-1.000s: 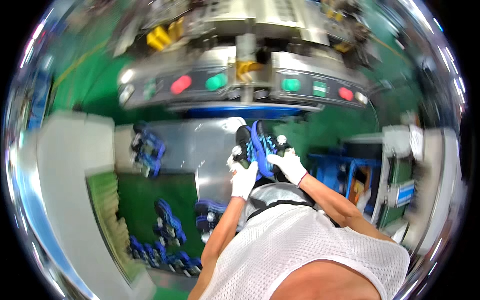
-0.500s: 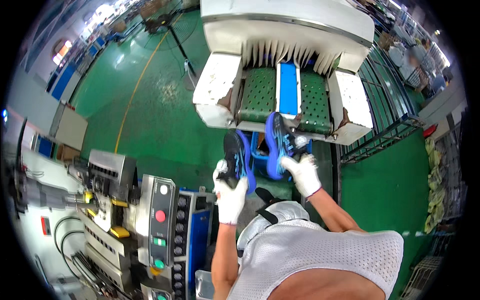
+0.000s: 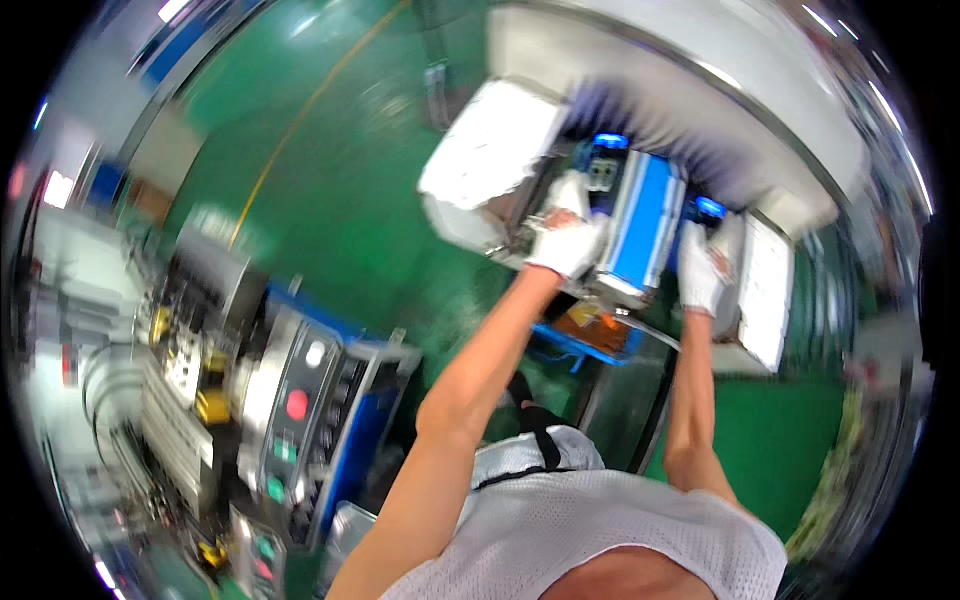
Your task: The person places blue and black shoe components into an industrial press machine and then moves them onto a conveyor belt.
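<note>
Two dark sports shoes with blue parts are at the mouth of a white machine, one on each side of its blue centre strip (image 3: 640,225). My left hand (image 3: 568,240), in a white glove, grips the near end of the left shoe (image 3: 605,168) over the left belt. On the other side, my white-gloved right hand (image 3: 704,275) is closed around the near end of the right shoe (image 3: 709,213). Both arms are stretched forward. Motion blurs the fingers, and the gloves hide much of each shoe.
White side housings (image 3: 495,150) flank the belts, and blurred hanging strips (image 3: 620,115) cover the machine's opening. Below its front edge is a blue crate (image 3: 590,345) with brown contents. A control panel with buttons (image 3: 300,400) stands at the left, beside other machinery (image 3: 195,370).
Both hands have carried the shoes forward, from in front of the machine to over its belts near the hanging strips. The view has turned, and the machine now appears tilted and further right.
</note>
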Motion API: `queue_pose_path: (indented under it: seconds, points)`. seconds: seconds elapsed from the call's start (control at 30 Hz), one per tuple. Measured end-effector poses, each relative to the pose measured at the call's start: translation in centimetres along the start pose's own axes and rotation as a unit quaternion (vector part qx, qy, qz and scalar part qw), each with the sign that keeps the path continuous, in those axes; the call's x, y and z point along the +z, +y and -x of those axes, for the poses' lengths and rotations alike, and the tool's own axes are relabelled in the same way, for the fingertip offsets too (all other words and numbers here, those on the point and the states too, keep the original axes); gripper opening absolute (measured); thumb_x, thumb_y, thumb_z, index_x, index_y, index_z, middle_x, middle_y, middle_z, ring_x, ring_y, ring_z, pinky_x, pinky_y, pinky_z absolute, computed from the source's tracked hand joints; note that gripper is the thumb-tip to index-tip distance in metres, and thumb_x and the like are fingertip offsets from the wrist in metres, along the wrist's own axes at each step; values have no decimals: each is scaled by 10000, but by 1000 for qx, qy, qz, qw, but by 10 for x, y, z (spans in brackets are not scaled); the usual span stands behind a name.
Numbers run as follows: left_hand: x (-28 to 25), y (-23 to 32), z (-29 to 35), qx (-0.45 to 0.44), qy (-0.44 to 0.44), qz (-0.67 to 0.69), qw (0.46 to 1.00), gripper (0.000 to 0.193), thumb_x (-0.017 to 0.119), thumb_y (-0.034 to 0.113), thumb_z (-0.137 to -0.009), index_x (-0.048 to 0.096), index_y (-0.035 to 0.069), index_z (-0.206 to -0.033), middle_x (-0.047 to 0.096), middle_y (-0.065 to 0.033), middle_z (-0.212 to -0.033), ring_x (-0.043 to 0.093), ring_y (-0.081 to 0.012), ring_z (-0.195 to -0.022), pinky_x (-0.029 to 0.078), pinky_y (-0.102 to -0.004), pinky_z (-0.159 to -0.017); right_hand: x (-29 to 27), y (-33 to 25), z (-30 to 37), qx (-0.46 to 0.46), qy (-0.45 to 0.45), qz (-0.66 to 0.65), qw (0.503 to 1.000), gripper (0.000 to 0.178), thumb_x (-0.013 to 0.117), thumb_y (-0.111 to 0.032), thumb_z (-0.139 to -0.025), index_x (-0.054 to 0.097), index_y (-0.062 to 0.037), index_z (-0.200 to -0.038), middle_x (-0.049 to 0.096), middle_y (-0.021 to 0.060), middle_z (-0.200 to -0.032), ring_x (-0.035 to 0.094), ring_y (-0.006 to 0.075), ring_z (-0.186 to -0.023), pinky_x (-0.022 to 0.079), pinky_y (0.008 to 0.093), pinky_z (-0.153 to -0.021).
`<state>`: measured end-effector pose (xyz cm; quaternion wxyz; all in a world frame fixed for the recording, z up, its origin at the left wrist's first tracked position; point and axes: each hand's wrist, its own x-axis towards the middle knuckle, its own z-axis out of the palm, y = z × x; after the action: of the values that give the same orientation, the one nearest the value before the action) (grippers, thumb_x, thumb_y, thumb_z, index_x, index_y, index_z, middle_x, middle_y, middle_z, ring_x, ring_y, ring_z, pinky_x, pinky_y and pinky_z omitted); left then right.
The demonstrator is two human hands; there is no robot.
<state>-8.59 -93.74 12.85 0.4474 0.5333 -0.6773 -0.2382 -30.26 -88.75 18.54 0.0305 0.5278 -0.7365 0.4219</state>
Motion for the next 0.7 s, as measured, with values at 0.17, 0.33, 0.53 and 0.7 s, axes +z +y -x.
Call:
queue_pose_path:
  seconds: [0.17, 0.33, 0.53, 0.7]
  points:
    - [-85, -30, 211, -181, -99, -40, 978, 428, 613, 306, -977, 589, 32, -1304, 637, -213, -1287, 621, -383, -1196, 489, -476, -1021, 22, -82, 127, -42, -192, -433, 880, 573, 629, -23, -998, 395, 45, -1516, 461, 197, -1558, 478, 299, -1421, 392, 418, -1176]
    - [-218, -78, 513, -529, 69, -121, 837, 433, 555, 377, -933, 711, 66, -1192, 703, -213, -1201, 664, -390, -1145, 520, -457, -997, 143, -94, 291, -108, -713, -213, 659, 667, 687, -138, -975, 373, 69, -1525, 432, 283, -1559, 486, 349, -1420, 416, 415, -1160]
    - [-259, 72, 921, -680, 525, -294, 418, 290, 673, 269, -937, 683, 46, -1122, 735, -208, -1052, 709, -379, -1004, 559, -468, -891, 141, -169, 438, -275, -775, -89, 563, 647, 700, -185, -959, 434, 70, -1492, 524, 269, -1486, 542, 339, -1366, 443, 407, -1132]
    - [-235, 175, 1064, -725, 577, -299, 228, 325, 677, 306, -930, 681, 61, -1144, 743, -160, -1061, 706, -346, -1027, 549, -458, -897, 119, -206, 537, -414, -754, 5, 510, 637, 720, -308, -943, 518, 19, -1451, 614, 233, -1397, 602, 344, -1279, 475, 420, -1068]
